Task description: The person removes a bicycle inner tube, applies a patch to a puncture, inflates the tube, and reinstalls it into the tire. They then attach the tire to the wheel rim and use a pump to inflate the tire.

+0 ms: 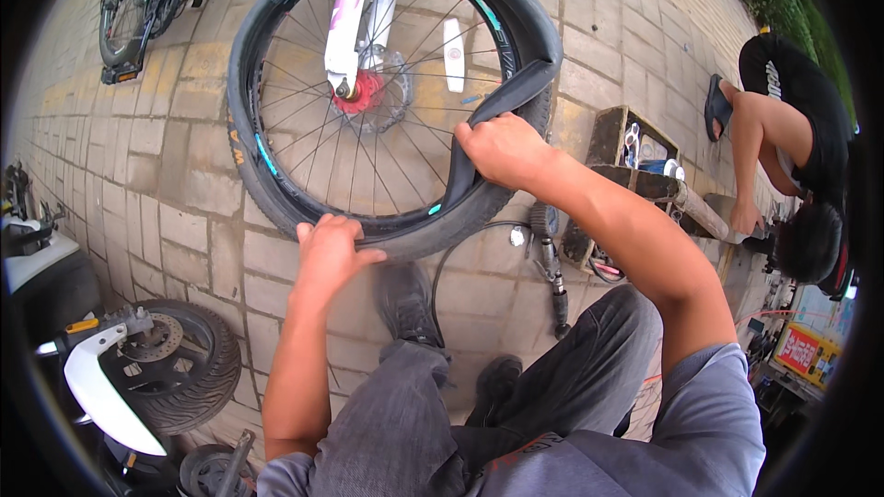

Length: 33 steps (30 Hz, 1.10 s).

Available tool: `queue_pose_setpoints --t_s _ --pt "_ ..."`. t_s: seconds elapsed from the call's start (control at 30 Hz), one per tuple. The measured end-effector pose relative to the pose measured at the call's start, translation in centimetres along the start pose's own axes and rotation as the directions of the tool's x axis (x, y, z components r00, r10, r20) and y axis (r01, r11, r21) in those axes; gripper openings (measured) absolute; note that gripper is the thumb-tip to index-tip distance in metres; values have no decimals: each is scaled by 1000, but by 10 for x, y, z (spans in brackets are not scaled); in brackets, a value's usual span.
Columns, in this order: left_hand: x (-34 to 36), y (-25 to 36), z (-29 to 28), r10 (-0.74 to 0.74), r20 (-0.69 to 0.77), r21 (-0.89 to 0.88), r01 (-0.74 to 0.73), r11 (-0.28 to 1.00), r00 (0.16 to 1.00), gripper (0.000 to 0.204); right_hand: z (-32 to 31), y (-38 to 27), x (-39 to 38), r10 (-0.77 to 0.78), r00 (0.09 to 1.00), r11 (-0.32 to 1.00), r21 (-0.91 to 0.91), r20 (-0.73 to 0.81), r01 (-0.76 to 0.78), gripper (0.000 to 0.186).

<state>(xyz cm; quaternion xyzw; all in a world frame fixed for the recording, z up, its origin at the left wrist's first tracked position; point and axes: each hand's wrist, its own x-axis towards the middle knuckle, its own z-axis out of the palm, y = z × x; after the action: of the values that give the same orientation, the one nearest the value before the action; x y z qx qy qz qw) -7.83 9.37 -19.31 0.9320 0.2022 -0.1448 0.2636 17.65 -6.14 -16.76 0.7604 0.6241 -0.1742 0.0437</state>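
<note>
Gripping what appears to be a black inner tube [520, 87], the right hand [506, 152] works opposite the left hand [327, 253], clamped on the bicycle tire [470, 218].
The tube sags inside the wheel's right side; small, even handfuls, kept free of twists, would likely serve best.

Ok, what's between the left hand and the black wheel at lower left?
Only bare paving between the left hand and that black wheel, head view.
</note>
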Motion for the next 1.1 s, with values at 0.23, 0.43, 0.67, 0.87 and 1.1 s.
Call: queue_pose_setpoints --t_s 0.23,0.43,0.67,0.87,1.1 --pt "3 -40 -34 -60 51 71 56 996 997 39 -29 -38 7 -72 986 996 -45 153 80 17" --pt "22 -52 -25 -95 36 163 88 983 995 37 41 -40 -45 4 982 997 -82 187 12 41" --pt "15 -33 1 -55 -70 289 73 955 996 44 27 -7 -50 332 931 938 48 151 -343 57" --pt "17 32 73 58 -67 98 -52 994 996 58 19 44 -51 372 927 919 -160 57 -359 28" --pt "13 31 63 46 -131 35 -42 999 990 36 3 30 -12 -46 907 986 -164 -419 -26 13"
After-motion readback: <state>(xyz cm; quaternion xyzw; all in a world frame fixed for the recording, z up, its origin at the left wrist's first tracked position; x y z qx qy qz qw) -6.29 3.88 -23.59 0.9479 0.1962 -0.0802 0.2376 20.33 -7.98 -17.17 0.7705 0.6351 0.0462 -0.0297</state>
